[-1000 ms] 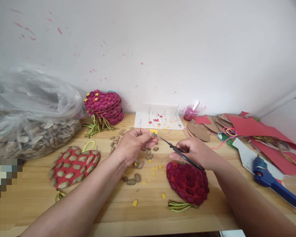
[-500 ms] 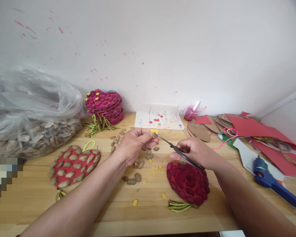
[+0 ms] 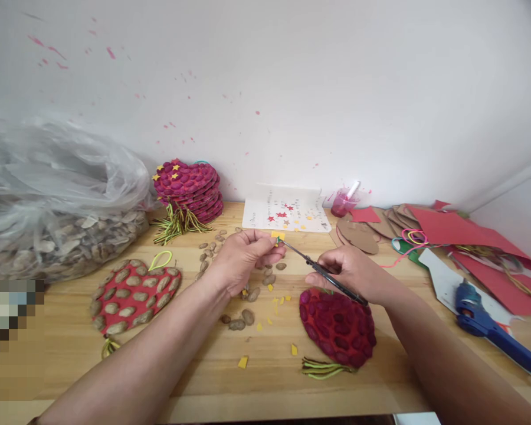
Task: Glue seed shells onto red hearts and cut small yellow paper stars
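Observation:
Between thumb and fingers, my left hand (image 3: 252, 257) pinches a small piece of yellow paper (image 3: 279, 235). My right hand (image 3: 349, 268) is closed around black-handled scissors (image 3: 321, 270), whose blades reach the lower edge of that paper. Beneath the right hand lies a heart covered in magenta-painted peanut shells (image 3: 336, 330), with a yellow-green yarn tassel (image 3: 325, 369). Yellow paper scraps (image 3: 243, 362) and loose peanut shells (image 3: 248, 317) are scattered on the wooden table below my hands. Left of my left forearm sits a red heart with unpainted peanut shells (image 3: 128, 297).
A plastic bag of peanut shells (image 3: 62, 236) fills the left. Behind stand stacked magenta hearts (image 3: 190, 189), a white sheet with paper stars (image 3: 261, 206) and a cup of pink paint (image 3: 341, 205). At right are cardboard pieces (image 3: 358, 234), red paper (image 3: 464, 236) and a blue glue gun (image 3: 482, 324).
Both hands, the yellow paper and the scissors stay in nearly the same position. The whole view has shifted very slightly.

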Demonstrator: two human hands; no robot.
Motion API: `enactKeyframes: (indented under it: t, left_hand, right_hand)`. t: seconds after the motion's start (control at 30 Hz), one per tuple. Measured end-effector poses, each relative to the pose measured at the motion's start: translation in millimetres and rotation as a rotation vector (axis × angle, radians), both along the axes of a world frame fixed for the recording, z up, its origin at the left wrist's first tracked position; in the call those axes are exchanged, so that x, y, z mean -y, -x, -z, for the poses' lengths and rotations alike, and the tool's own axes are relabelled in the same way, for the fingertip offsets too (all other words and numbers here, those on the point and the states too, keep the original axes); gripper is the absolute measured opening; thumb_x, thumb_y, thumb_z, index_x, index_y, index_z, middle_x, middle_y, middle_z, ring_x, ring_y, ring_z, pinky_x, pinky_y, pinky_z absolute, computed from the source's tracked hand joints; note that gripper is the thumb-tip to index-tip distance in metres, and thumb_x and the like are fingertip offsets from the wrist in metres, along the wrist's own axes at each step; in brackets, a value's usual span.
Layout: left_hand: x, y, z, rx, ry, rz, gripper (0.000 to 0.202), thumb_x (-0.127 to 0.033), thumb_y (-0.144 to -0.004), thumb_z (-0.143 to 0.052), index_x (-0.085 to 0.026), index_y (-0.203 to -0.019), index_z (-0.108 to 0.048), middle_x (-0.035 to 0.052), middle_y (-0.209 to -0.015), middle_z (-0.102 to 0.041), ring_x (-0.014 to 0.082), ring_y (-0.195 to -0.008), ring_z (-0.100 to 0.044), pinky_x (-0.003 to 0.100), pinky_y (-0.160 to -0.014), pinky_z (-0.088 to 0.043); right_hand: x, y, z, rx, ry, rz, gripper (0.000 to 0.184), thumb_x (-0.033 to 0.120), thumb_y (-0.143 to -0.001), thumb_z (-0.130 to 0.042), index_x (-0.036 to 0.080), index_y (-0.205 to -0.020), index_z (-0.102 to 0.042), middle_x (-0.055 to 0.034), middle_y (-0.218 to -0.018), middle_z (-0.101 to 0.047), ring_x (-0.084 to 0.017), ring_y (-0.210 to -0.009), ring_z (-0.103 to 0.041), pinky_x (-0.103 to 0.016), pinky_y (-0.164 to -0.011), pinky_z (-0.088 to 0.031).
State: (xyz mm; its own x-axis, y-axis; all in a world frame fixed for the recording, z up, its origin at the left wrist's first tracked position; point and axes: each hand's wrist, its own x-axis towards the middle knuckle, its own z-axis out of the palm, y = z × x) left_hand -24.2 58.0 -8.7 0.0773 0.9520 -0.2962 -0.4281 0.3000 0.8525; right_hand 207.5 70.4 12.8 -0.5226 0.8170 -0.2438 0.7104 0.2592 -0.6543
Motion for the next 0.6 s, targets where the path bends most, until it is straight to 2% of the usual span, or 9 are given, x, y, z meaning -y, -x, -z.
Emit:
enactKeyframes:
  t: [0.33, 0.6]
  left_hand:
    - [0.0, -0.4, -2.1, -0.002, 0.004, -0.002, 0.016, -0.009, -0.082, -0.070, -0.011, -0.068, -0.062, 0.0114, -0.075, -0.075, 0.0130, -0.066, -0.072, 0.020, -0.066, -0.059]
    - [-0.9, -0.5, -0.8, 0.000, 0.000, -0.007, 0.016, -0.009, -0.081, -0.071, -0.011, -0.068, -0.063, 0.0110, -0.074, -0.075, 0.0130, -0.065, -0.072, 0.021, -0.066, -0.059]
  right_hand:
    - [-0.4, -1.6, 1.8, -0.012, 0.021, -0.010, 0.045, 0.056, -0.081, -0.064, 0.019, -0.062, -0.048, 0.0058, -0.060, -0.032, -0.010, -0.056, -0.030, -0.026, -0.052, -0.023]
    - [-0.4, -0.6, 1.7, -0.012, 0.048, 0.004, 0.041, 0.050, -0.082, -0.065, 0.018, -0.063, -0.048, 0.0060, -0.061, -0.032, -0.010, -0.056, -0.030, -0.026, -0.051, -0.023]
